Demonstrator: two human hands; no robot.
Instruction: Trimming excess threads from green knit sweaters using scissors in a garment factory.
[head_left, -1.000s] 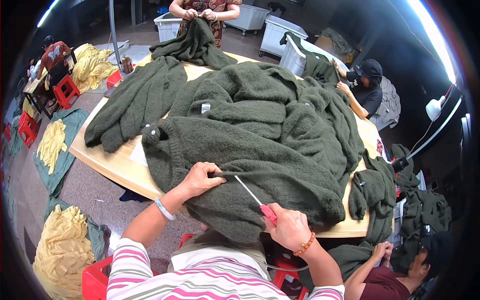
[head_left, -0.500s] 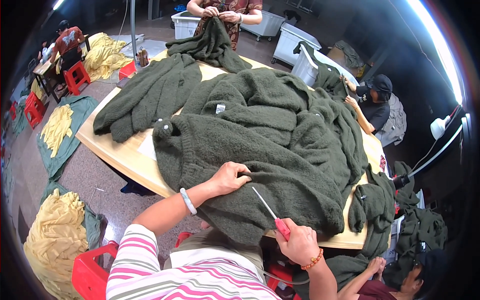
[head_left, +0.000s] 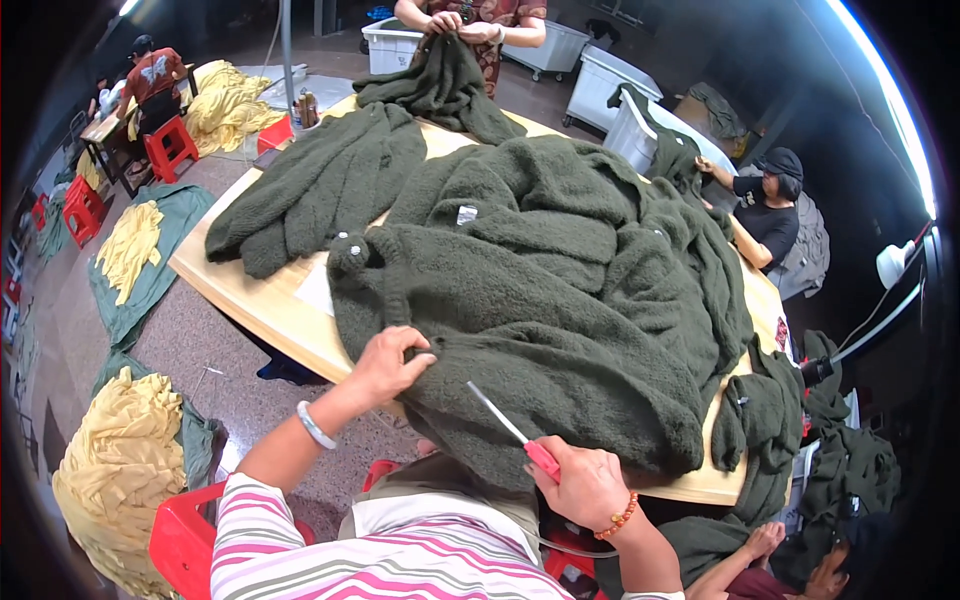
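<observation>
A large dark green fuzzy knit sweater lies in loose folds across the table, its lower edge hanging toward my lap. My left hand pinches its knit between thumb and fingers, close to the ribbed band on the left. In my right hand is a slim tool with a red handle and a narrow silver blade. The blade points up and left, over the sweater's front part. Whether it has one blade or two closed together I cannot make out. A small white label shows on the green knit farther back.
More green garments cover the wooden table. A person across it holds up a green garment; others sit at right. White bins stand behind. Red stools and yellow cloth heaps are on the left.
My left hand has slid left and slightly up along the sweater to near the ribbed band. My right hand, with the red-handled tool, has shifted a little left. The whole view has turned slightly.
</observation>
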